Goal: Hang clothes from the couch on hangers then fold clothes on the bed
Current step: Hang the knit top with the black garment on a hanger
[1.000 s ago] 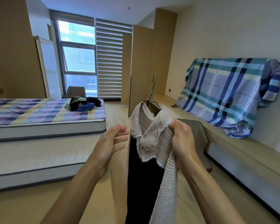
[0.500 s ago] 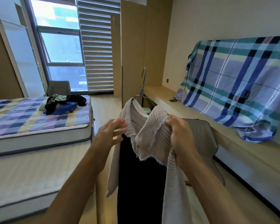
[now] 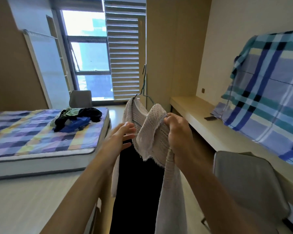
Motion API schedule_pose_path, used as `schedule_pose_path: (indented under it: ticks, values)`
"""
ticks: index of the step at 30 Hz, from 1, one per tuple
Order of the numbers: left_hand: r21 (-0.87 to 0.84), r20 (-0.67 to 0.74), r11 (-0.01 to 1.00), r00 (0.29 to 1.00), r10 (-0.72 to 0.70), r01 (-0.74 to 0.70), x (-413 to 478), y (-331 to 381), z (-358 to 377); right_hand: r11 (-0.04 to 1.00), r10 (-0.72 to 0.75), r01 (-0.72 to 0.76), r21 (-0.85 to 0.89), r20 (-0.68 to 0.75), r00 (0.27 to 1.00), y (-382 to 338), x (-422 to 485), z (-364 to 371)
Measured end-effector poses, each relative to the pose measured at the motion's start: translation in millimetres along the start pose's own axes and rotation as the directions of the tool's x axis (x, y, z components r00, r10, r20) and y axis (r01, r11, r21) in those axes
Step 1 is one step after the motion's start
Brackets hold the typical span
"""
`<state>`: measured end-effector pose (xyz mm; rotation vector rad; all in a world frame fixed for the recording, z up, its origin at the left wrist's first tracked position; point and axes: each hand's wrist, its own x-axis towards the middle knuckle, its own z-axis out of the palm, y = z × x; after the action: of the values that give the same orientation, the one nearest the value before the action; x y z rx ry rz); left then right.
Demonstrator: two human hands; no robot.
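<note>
A beige knit cardigan (image 3: 150, 132) hangs on a thin wire hanger (image 3: 143, 85) over a long black garment (image 3: 137, 191). My right hand (image 3: 178, 137) grips the cardigan's right shoulder, bunching the knit. My left hand (image 3: 120, 141) hovers beside the cardigan's left side with fingers straight and spread, holding nothing. On the bed (image 3: 41, 159) to the left lies a heap of dark, blue and green clothes (image 3: 76, 119) on a checked sheet.
A grey chair (image 3: 247, 186) stands low right beside a long wooden ledge (image 3: 201, 122) with a phone (image 3: 210, 118) on it. A plaid cloth (image 3: 269, 92) covers something on the ledge. Another grey chair (image 3: 80, 98) stands by the window; a tall wardrobe (image 3: 161, 56) rises behind the hanger.
The view has moved forward and tilted, bringing bed and ledge closer. My right hand keeps its grip on the cardigan; my left hand stays open beside it.
</note>
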<state>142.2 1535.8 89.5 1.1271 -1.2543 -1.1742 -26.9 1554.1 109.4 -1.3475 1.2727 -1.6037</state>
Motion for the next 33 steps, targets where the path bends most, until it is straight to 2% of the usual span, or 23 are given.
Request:
schedule_pose_path:
  ticks: [1,3,8,17,25,33]
  values:
    - [-0.016,-0.032,1.0,0.999,0.006,-0.007,41,1,7,1.0,-0.009,0.009,-0.001,0.032,0.999,9,46,5]
    - [-0.008,-0.037,1.0,0.999,-0.011,0.01,59,5,6,1.0,-0.014,0.014,0.017,0.028,1.0,12,69,10]
    - [-0.041,-0.11,0.999,0.994,-0.019,0.014,177,-6,14,0.999,0.025,-0.027,0.035,0.075,0.997,59,205,31]
    - [-0.108,-0.165,0.994,0.986,-0.019,0.001,436,-43,-4,0.999,0.005,-0.007,0.05,0.048,0.999,161,441,107]
    - [-0.068,-0.149,0.998,0.989,-0.011,0.001,665,-33,-21,0.997,-0.025,0.023,0.077,0.033,0.999,207,652,182]
    - [0.033,-0.149,0.999,0.989,0.017,-0.012,905,-65,-52,0.986,-0.069,0.063,0.157,0.033,0.997,283,866,261]
